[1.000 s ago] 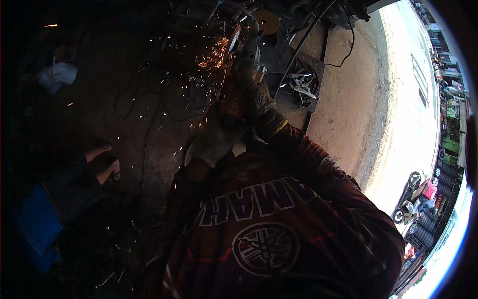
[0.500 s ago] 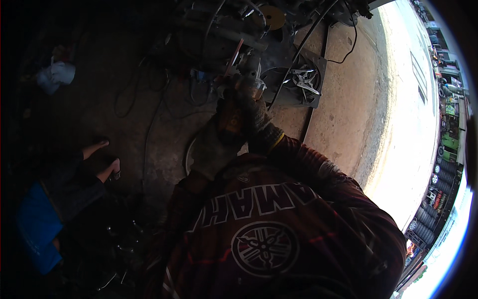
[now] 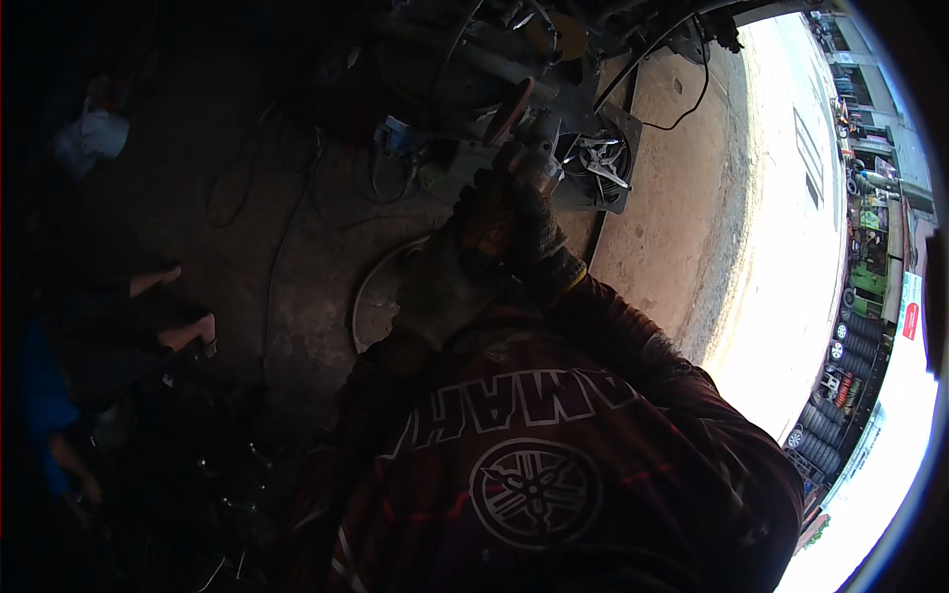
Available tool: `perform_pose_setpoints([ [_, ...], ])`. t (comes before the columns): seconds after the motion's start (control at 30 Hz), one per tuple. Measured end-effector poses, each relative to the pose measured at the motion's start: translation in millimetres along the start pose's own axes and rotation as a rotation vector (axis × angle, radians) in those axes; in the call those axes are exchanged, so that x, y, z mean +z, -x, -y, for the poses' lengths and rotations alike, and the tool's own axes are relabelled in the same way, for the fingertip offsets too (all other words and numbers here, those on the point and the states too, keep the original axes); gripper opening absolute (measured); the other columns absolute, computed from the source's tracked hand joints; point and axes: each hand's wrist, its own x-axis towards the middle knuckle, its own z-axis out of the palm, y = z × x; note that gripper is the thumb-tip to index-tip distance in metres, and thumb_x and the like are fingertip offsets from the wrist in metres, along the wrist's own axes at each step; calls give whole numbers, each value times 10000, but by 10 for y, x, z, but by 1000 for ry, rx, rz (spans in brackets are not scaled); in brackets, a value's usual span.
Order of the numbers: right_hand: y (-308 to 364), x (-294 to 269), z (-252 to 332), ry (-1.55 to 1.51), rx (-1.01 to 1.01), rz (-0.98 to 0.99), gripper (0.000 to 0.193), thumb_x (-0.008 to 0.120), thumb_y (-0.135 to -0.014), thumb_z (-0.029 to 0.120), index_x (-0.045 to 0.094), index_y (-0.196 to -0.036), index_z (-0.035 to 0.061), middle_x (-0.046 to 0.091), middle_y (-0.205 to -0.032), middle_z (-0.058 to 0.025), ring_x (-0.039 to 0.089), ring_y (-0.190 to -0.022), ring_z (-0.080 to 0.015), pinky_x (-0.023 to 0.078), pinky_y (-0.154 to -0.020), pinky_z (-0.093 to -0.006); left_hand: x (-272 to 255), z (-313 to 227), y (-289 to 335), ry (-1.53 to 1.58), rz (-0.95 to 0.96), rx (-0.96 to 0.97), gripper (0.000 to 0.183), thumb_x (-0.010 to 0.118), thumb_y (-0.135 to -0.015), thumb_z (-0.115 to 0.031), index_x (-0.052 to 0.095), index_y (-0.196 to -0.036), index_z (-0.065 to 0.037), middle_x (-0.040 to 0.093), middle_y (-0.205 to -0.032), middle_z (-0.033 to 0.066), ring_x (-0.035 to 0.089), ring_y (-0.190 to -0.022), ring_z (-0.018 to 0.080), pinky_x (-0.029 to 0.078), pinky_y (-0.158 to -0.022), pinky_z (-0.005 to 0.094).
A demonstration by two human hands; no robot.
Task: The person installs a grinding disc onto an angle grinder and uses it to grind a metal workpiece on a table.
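Note:
Both my hands wear dark work gloves and hold an angle grinder (image 3: 494,148) out in front of my chest. My right hand (image 3: 524,212) grips the front of the tool, just behind its reddish disc (image 3: 516,102). Lower and closer to my body, my left hand (image 3: 435,292) is closed around the grinder's rear end. The disc sits next to a dim heap of metal parts (image 3: 465,59) on the concrete floor. No sparks are flying.
A square fan frame (image 3: 598,163) lies right of the grinder. Cables (image 3: 282,212) and a thin metal ring (image 3: 371,292) lie on the floor. Another person's sandalled feet (image 3: 183,311) are at the left, a white bag (image 3: 89,133) beyond. A bright street with stacked tyres (image 3: 820,425) lies right.
One second ago the disc threw orange sparks against the metal; the sparks have stopped, and the grinder with both hands has drifted slightly right.

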Motion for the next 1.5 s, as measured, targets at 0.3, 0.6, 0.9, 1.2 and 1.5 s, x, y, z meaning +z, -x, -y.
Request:
perform_pose_setpoints([
  [0.3,-89,-57,20,50,-7,-7,526,717,-940,394,538,-1371,152,619,-1267,-96,620,-1181,-375,512,-1026,-563,-32,49,-142,38,71,-5,959,849,-738,-506,458,-1491,-60,671,-1255,223,681,-1136,388,560,-930,477],
  [0.6,-183,51,113,85,-73,-64,518,743,-923,390,553,-1343,153,640,-1216,-104,634,-1151,-371,525,-1009,-566,-11,22,-285,94,77,1,944,828,-757,-558,473,-1466,-44,692,-1217,221,703,-1089,389,572,-902,490],
  [0.9,-333,73,296,188,-76,-57,495,729,-939,377,570,-1310,89,660,-1159,-120,670,-1076,-354,565,-953,-547,-59,-261,-399,118,63,-101,733,878,-753,-409,597,-1312,-26,715,-1182,205,706,-1111,360,564,-903,444],
  [1.2,-470,70,227,198,-64,-42,434,706,-956,361,597,-1258,69,673,-1137,-113,700,-982,-312,601,-883,-485,-132,-336,-339,112,-49,-56,738,888,-731,-408,604,-1278,-2,713,-1143,215,704,-1087,377,564,-898,448],
  [1.5,-481,-117,249,232,-85,-91,398,706,-952,350,604,-1252,108,692,-1091,-94,707,-977,-261,610,-849,-440,57,-231,-313,-176,-45,-128,807,889,-727,-479,591,-1285,23,706,-1116,235,717,-1010,400,580,-850,479],
])
